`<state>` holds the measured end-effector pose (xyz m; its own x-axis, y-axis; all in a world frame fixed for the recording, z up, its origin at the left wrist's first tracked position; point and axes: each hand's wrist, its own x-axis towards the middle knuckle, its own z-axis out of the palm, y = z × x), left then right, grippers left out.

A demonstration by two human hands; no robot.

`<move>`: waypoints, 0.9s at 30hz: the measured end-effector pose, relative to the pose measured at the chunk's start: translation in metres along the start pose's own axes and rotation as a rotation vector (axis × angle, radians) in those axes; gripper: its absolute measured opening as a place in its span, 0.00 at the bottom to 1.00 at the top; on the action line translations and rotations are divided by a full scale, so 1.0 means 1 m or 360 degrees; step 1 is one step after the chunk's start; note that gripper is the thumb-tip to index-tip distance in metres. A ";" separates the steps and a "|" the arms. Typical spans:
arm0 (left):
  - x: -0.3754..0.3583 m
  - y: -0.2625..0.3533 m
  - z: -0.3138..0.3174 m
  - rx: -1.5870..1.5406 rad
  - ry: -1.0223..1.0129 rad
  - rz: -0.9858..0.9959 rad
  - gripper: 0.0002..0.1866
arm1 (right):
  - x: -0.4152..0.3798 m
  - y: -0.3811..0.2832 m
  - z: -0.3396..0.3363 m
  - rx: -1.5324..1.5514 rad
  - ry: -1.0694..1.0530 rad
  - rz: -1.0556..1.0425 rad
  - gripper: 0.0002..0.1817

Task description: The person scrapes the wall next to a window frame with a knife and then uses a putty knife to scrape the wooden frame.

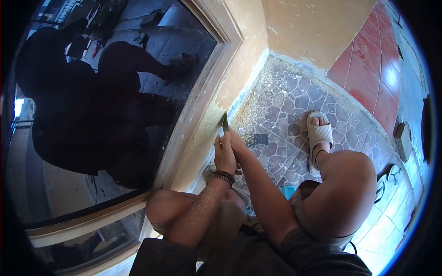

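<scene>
My left hand (224, 154), with dark bracelets at its wrist, is closed beside my right hand (237, 143). Both are wrapped round the handle of a scraper (225, 122), which the fingers mostly hide. Its narrow metal blade points up and away from me, its tip at the low wall (209, 123) under the window frame. The paint there is patchy and yellowish. Pale flakes lie on the floor along the wall's foot, and some cling to my left forearm.
To the left stands a dark reflective window pane (101, 115) in a wooden frame (184, 119). A flat dark piece (258, 139) lies on the stone-patterned floor (294, 96). Near my knee is a light-blue object (288, 191). Flip-flops (394, 174) and a block (403, 141) lie at right.
</scene>
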<state>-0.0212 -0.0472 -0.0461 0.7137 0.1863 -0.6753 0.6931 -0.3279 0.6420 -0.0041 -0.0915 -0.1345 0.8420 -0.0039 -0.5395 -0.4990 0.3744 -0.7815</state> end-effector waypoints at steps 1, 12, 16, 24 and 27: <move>0.000 0.001 0.000 0.0033 0.0004 -0.0046 0.34 | 0.007 0.008 0.001 0.0022 -0.0015 0.0003 0.23; 0.014 -0.020 -0.005 0.0179 0.0078 0.0530 0.33 | 0.041 0.011 0.013 0.0108 0.0094 0.0138 0.30; 0.009 -0.014 -0.006 0.0016 0.0059 0.0267 0.33 | 0.046 0.010 0.015 -0.0140 0.0134 0.0028 0.31; 0.020 0.003 0.012 0.0095 0.0063 0.0164 0.32 | 0.032 -0.043 -0.012 -0.0372 -0.0027 0.0211 0.31; 0.015 -0.012 0.013 -0.0201 0.0089 0.0364 0.32 | 0.029 -0.025 -0.001 -0.0557 0.0117 0.0113 0.29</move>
<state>-0.0201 -0.0531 -0.0685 0.8552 0.1728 -0.4886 0.5179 -0.2497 0.8182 0.0323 -0.1022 -0.1311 0.7919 -0.0607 -0.6076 -0.6066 0.0364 -0.7942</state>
